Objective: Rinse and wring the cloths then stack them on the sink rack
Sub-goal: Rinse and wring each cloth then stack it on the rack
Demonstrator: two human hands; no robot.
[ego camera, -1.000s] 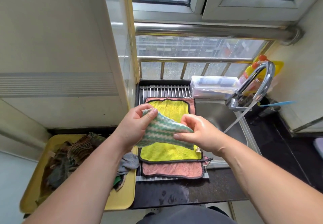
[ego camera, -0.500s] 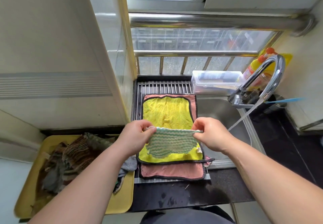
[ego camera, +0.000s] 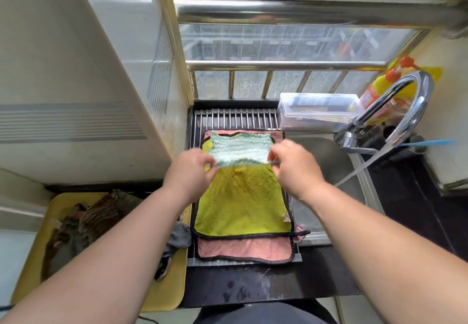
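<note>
Hanging taut between the left hand (ego camera: 192, 171) and right hand (ego camera: 293, 166), its near corners pinched by curled fingers, a green-striped cloth (ego camera: 240, 147) is held over the yellow towel (ego camera: 243, 197) on the sink rack (ego camera: 235, 118), where an uneven release could leave it bunched or slid into the basin (ego camera: 321, 151).

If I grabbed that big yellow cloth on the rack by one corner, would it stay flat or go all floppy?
Probably floppy: the yellow cloth lies limp, draped over the pink cloth on the rack, its edges wavy. Its thick fluffy pile could hold water, so it may feel heavier than it looks. It likely won't slip easily, being plush.
</note>
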